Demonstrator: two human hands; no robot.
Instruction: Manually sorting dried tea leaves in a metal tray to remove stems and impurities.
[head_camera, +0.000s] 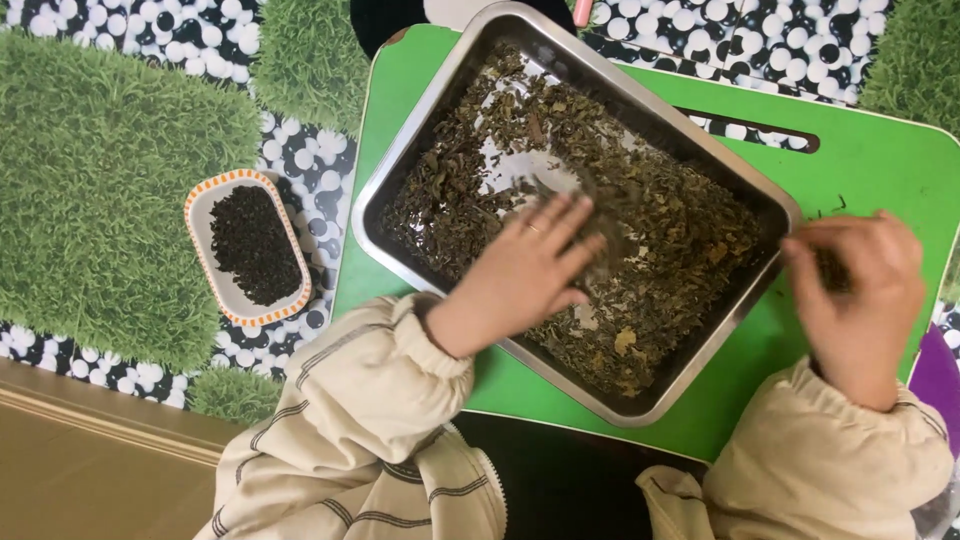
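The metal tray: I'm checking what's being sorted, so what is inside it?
The metal tray holds dried, crumbled leaves, with bare metal showing mid-tray. The left hand rests in them, covering the leaves beneath it.

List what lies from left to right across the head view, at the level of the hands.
Small oval white dish with an orange-striped rim holding dark dried leaves → left hand in the rectangular steel tray of dried leaves → right hand over the green board.
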